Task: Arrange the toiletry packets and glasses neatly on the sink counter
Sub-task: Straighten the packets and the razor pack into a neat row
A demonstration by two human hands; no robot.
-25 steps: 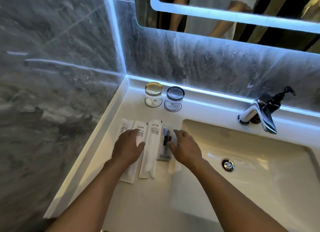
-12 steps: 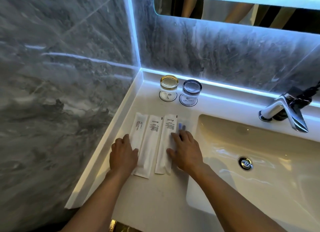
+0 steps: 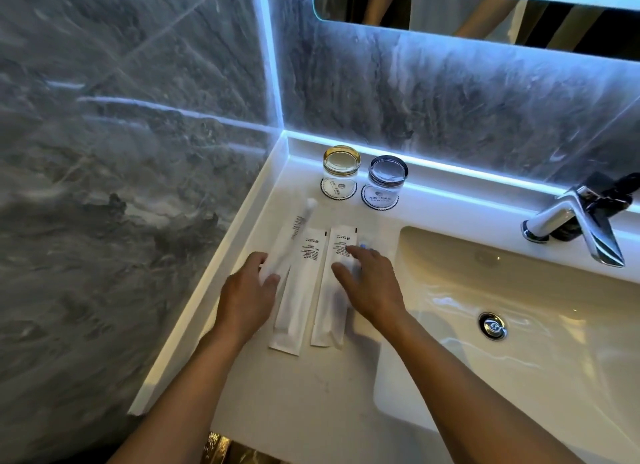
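Setting: we look down at a white sink surface (image 3: 294, 394) in the corner of grey marble walls, with a cream basin (image 3: 519, 307) to our right.
Packets: three long white paper toiletry packets lie side by side between wall edge and basin. The leftmost packet (image 3: 291, 235) is tilted and blurred, its far end pointing toward the glasses. The middle packet (image 3: 301, 290) and the right packet (image 3: 336, 290) lie nearly parallel, just apart.
Clear packet: a small transparent packet with a blue item (image 3: 363, 245) peeks out beside the right packet, mostly hidden.
Glasses: a gold-rimmed clear glass (image 3: 341, 171) and a grey-rimmed clear glass (image 3: 387, 179) stand upright on round paper coasters near the back wall, just beside each other.
Left hand (image 3: 247, 297): fingers loosely spread, resting on the near end of the leftmost packet.
Right hand (image 3: 370, 283): flat and spread, pressing on the right packet.
Handling: we judge the packets light, thin and slippery on this smooth surface, best slid with flat fingertips or pinched at the long edges. The glasses are fragile; we would hold them around the sides.
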